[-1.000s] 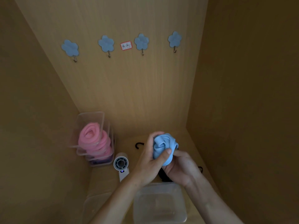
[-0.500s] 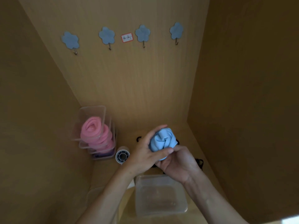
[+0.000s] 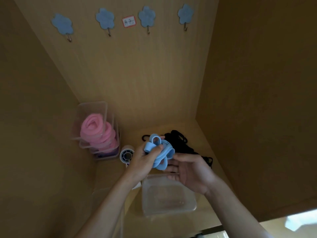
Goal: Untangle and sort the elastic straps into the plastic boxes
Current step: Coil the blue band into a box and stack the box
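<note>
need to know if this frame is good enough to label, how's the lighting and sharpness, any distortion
Head view: dim warm light, soft throughout; the clear plastic box is smeared. Head view: the blue strap reads clearly, the black straps merge into one dark mass. Head view: wide-angle bends the cabinet walls; a washed-out patch sits lower right.

Dim wooden alcove. The pale grained back wall (image 3: pixel 127 74) at upper centre carries four blue flower hooks (image 3: pixel 105 18) and a red-edged label (image 3: pixel 129 21). A darker side wall (image 3: pixel 265 83) fills the right, with a bright patch (image 3: pixel 300 220) at lower right.
</note>
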Available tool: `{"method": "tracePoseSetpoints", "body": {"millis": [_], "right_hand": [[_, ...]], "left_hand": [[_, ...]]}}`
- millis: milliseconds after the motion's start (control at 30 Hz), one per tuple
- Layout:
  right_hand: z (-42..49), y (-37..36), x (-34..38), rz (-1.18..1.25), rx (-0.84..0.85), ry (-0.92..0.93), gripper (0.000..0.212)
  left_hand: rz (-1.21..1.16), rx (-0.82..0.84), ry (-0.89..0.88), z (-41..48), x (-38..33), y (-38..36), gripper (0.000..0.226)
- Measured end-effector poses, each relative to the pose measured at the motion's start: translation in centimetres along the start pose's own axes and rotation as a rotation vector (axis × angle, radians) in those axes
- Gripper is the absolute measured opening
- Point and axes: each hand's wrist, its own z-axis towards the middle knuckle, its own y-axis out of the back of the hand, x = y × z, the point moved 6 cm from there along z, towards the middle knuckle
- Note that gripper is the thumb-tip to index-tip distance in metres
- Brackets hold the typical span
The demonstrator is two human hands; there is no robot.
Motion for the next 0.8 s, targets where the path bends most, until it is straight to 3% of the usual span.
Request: {"method": "tracePoseSetpoints", "body": {"millis": [100,267,367,467,633,800], "right_hand": [[-0.7,2.0,-0.7,-0.156,-0.186,0.010,0.050],[-1.6,2.4,-2.0,-0.442,-0.277,0.055,0.030],[-1.8,3.2,-3.5,-0.587,-0.379,0.046,0.029],[-1.9,3.7,-4.9,-0.809,-0.431,0.020,0.029],[-1.6,3.5,-7.0,-0.957,-0.459,-0.010,0.024],[-1.1,2.6,-7.6,-1.327,-0.439,-0.053,0.034]], "left_hand": [[0.034,0.068,0.070,-1.1,2.2,-0.2,0.016],[0.083,0.172,0.115,-2.7,4.4,-1.1,0.033],[0.233,0.195,0.115,-3.2,6.1,-0.6,0.045],[0.352,0.200,0.110,-3.8,7.7,0.2,0.043],[0.799,0.190,-0.069,-4.5,8.0,0.1,0.049],[0.846,0.231,-0.207,-5.8,7.9,-0.6,0.065]]}}
